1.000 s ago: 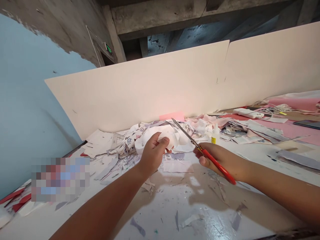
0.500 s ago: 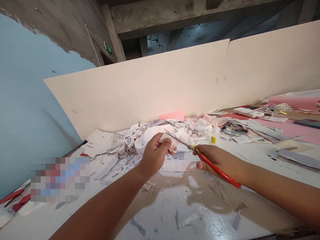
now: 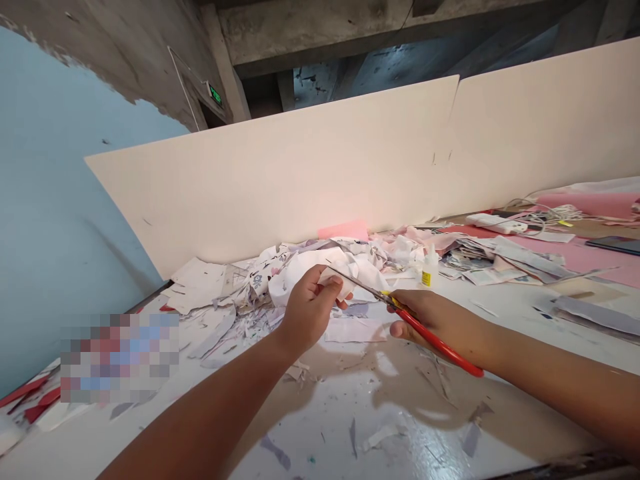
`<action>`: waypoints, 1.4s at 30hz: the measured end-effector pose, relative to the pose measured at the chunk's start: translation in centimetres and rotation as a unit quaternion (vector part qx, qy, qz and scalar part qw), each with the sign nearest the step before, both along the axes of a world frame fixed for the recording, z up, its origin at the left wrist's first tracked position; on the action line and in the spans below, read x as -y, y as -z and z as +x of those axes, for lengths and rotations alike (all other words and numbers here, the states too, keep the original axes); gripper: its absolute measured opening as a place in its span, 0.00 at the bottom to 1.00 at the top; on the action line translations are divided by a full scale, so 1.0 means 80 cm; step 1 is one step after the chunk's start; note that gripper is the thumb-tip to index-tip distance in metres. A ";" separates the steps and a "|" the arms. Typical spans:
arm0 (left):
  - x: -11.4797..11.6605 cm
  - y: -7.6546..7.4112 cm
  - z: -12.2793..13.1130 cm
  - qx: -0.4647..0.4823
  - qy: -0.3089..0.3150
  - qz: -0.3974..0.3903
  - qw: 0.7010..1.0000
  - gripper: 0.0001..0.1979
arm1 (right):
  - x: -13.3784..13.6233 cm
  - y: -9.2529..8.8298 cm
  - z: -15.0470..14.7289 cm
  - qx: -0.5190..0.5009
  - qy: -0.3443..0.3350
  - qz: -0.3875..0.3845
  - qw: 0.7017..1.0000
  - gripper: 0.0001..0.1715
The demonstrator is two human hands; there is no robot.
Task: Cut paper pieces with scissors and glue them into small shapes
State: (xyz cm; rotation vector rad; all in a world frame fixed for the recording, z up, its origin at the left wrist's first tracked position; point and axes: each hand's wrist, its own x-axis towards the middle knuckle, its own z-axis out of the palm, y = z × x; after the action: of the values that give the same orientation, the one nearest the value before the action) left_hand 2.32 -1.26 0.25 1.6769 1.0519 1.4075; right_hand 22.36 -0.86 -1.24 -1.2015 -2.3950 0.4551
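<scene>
My left hand (image 3: 306, 309) is closed on a small white piece of paper (image 3: 331, 280), held just above the table. My right hand (image 3: 436, 319) grips red-handled scissors (image 3: 400, 312). Their metal blades point left and reach the paper at my left fingertips. Both hands hover in front of a heap of white paper scraps (image 3: 320, 267) on the white table (image 3: 380, 413).
A small glue bottle (image 3: 427, 269) stands right of the heap. Stacked papers (image 3: 500, 260), pink sheets (image 3: 590, 257), a white power strip (image 3: 497, 223) with cables and a dark phone (image 3: 620, 245) lie at the right. A tall beige board (image 3: 350, 160) walls the back. Loose scraps litter the table.
The scissors have swung down from pointing up and left to lie nearly level, blades now at the paper. My left hand has barely moved.
</scene>
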 end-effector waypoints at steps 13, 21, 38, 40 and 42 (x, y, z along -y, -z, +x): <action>0.000 0.002 -0.002 0.001 -0.021 -0.021 1.000 0.13 | -0.002 0.001 0.000 0.013 0.014 0.009 1.000 0.19; -0.001 0.003 -0.004 -0.014 -0.025 -0.020 0.999 0.13 | -0.004 0.001 0.000 0.022 0.023 0.010 0.999 0.20; -0.001 0.002 -0.002 0.032 -0.016 -0.026 0.999 0.12 | 0.000 -0.006 0.000 0.024 0.031 -0.003 0.999 0.21; -0.001 0.001 -0.002 0.034 -0.017 -0.026 0.999 0.13 | 0.000 -0.005 0.000 0.022 0.032 -0.007 0.999 0.20; -0.001 0.001 -0.002 0.034 -0.019 -0.028 0.999 0.13 | -0.001 -0.004 0.001 0.020 0.030 -0.007 0.999 0.20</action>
State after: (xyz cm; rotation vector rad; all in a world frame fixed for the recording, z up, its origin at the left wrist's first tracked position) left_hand 2.12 -1.18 0.17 1.5668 1.0810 1.4361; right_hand 22.43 -0.78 -0.95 -1.2970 -2.3863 0.4344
